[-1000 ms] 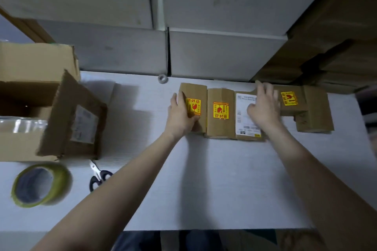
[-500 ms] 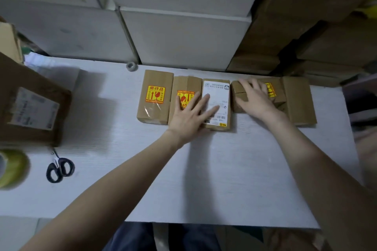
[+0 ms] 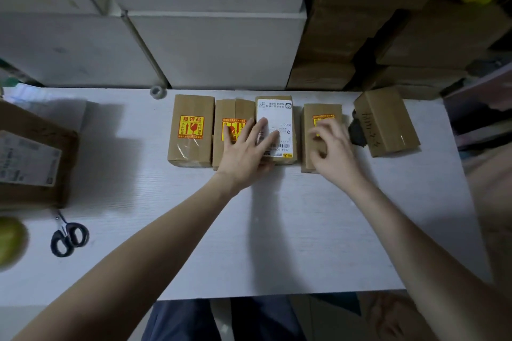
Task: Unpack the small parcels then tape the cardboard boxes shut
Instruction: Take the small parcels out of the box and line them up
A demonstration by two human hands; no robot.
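five parcels in row at back of table. first parcel leftmost, yellow sticker up. left hand flat, fingers spread, across second parcel and white-label parcel. right hand over fourth parcel, fingers loosely curled, blurred; cannot tell if gripping. fifth parcel apart at right, tilted. scissors near left edge, below big box. tape roll at far left.
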